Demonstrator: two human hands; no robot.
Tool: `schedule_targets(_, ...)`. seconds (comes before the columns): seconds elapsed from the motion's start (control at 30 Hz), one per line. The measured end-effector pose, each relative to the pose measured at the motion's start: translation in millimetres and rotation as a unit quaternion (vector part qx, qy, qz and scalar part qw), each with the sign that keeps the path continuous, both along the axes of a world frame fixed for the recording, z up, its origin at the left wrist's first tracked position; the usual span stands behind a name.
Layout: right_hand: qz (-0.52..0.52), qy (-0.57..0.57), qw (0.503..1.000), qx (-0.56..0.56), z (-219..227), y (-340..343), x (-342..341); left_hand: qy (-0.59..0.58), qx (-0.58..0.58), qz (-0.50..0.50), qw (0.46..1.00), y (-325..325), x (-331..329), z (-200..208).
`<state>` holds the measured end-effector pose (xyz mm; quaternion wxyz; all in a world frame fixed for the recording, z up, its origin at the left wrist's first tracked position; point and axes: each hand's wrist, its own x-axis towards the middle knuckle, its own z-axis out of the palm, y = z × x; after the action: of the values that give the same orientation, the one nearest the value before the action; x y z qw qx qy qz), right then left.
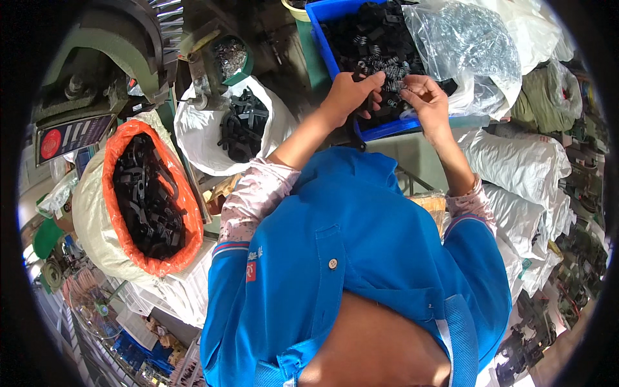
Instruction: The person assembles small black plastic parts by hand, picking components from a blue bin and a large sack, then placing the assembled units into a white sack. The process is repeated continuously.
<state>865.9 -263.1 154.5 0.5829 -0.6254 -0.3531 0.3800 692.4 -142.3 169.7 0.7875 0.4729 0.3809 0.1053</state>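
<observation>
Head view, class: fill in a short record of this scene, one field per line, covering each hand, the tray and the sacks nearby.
Left hand: over the blue tray, closed on a black part
Right hand: over the tray, fingertips pinched; what they hold is too small to tell
Tray contents: black parts and metal springs
Beside tray: clear bag of springs
Person's left: orange-lined sack and white sack, both holding black parts
</observation>
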Motion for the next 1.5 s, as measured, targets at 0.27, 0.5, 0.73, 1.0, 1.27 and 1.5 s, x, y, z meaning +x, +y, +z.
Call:
schedule_targets(0.27,0.107,0.193,0.967,-0.128,23,1,1,-0.069,0.188,-0.02,0.98,-13,-2,-7)
schedule_targets(0.5,0.11,-0.337,0.934,0.054,32,1,-18,-0.033,0.038,0.01,0.999,-12,1,-8)
schedule_targets(0.73,0.128,-0.402,0.896,0.142,29,1,-10,-0.067,-0.181,-0.023,0.981,-4,-1,-10)
schedule_targets(1.0,0.027,0.199,0.979,0.024,39,-2,-20,-0.115,0.092,-0.005,0.989,-12,-6,2)
schedule_targets(1.27,0.005,0.089,0.995,-0.053,0,1,2,-0.063,0.105,0.008,0.992,-8,-1,1)
schedule_targets(1.5,0.039,0.064,0.996,-0.04,30,9,5,-0.171,0.029,0.058,0.983,-9,-16,-12)
